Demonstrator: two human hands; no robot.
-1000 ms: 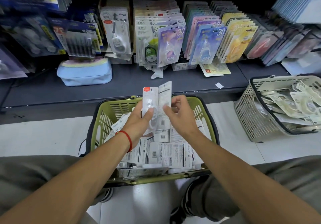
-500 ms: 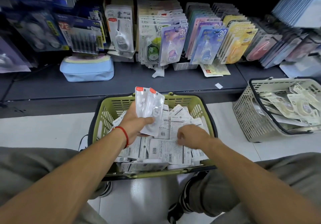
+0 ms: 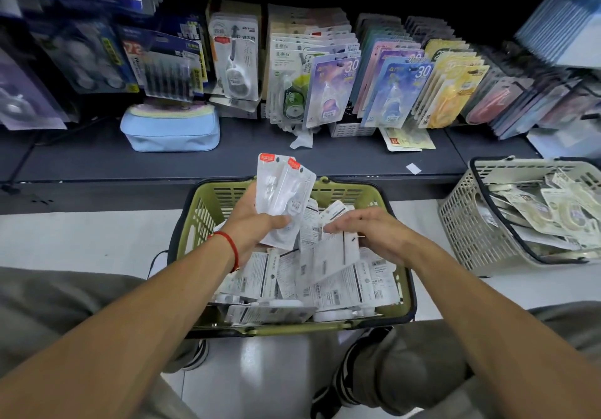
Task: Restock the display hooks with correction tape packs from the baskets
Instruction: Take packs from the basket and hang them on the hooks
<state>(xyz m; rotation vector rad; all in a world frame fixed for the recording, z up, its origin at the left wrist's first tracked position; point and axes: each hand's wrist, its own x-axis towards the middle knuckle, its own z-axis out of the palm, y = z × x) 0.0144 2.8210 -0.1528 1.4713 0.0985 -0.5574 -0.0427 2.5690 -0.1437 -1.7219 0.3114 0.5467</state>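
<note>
A green basket (image 3: 208,210) on the floor in front of me is full of white correction tape packs (image 3: 344,285). Over it, my left hand (image 3: 257,223) grips two held packs (image 3: 281,191) with red top labels, fanned upright. My right hand (image 3: 374,233) is closed on another pack (image 3: 331,249) lifted a little above the pile, back side showing. The display hooks (image 3: 328,70) above the dark shelf carry rows of hanging tape packs.
A beige basket (image 3: 468,233) with more packs stands on the floor at the right. A light blue pouch (image 3: 169,129) lies on the dark shelf (image 3: 227,158). My knees flank the green basket. Loose cards (image 3: 406,138) lie under the hooks.
My right hand let go of the pack it passed to the left hand, dipped into the basket and now lifts another pack. The left hand holds two packs, a little higher.
</note>
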